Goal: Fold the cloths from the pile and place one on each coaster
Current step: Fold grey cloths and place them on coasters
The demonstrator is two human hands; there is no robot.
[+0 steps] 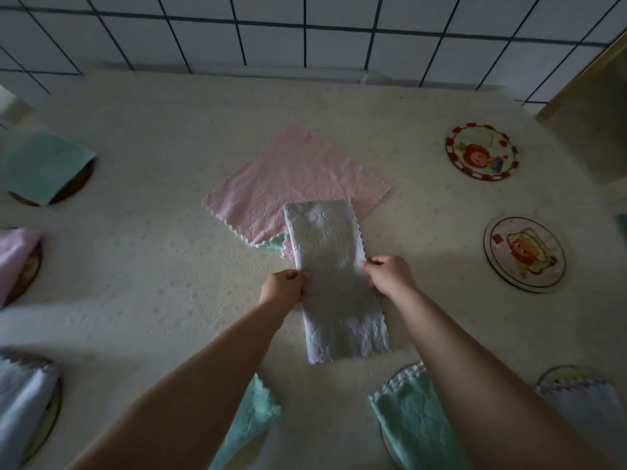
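Observation:
A pale grey-lilac cloth (pixel 334 266), folded into a long strip, lies across the table's middle. My left hand (pixel 284 288) pinches its left edge and my right hand (pixel 390 276) pinches its right edge, about halfway along. Its far end overlaps the pile, where a pink cloth (pixel 291 184) lies flat on top and a green cloth's corner (pixel 276 242) peeks out beneath. Two bare round coasters with cartoon pictures sit at the right: a red-rimmed one (pixel 481 151) and a paler one (pixel 525 255).
Folded cloths cover other coasters: green (pixel 44 166), pink (pixel 13 259) and white (pixel 23 401) on the left, green (pixel 254 415) and green (pixel 412 422) in front, white (pixel 583 398) at the right. A tiled wall (pixel 305 35) backs the table.

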